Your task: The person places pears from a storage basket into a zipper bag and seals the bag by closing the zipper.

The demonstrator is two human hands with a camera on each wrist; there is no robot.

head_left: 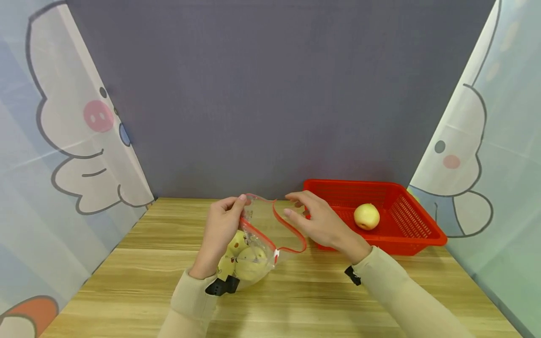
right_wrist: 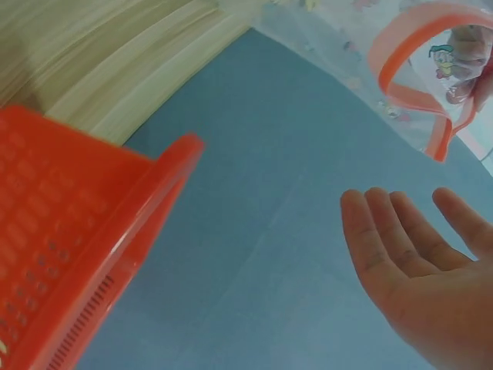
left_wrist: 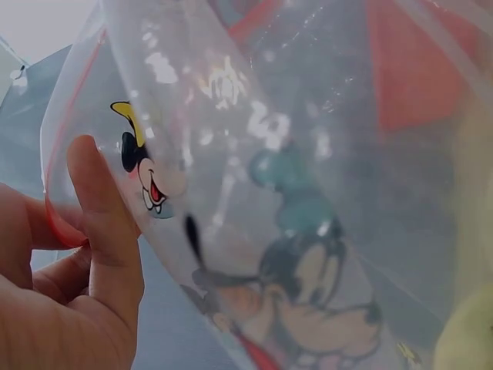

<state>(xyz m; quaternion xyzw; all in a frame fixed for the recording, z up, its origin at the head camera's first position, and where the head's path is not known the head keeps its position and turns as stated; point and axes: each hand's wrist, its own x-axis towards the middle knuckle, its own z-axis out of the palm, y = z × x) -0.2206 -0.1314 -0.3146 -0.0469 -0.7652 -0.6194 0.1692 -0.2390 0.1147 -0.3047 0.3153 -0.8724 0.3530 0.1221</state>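
A clear zip bag point(head_left: 264, 230) with a red zip edge and cartoon prints hangs with its mouth open in the head view. My left hand point(head_left: 224, 223) pinches the bag's rim between thumb and fingers. Inside the bag, several pale yellow apples point(head_left: 250, 263) sit low, partly behind my left wrist. To the right of the mouth is my right hand point(head_left: 317, 218), its fingers loosely extended. The right wrist view shows that hand point(right_wrist: 431, 277) holding nothing, apart from the bag's red rim point(right_wrist: 400, 62). In the left wrist view the printed plastic point(left_wrist: 308, 293) fills most of the picture.
A red plastic basket point(head_left: 405, 241) stands at the right of the wooden table point(head_left: 321, 300), with one yellow apple point(head_left: 367, 216) in it. Behind the table rises a dark grey panel point(head_left: 270, 103). Cartoon-print curtains point(head_left: 498, 164) hang at both sides.
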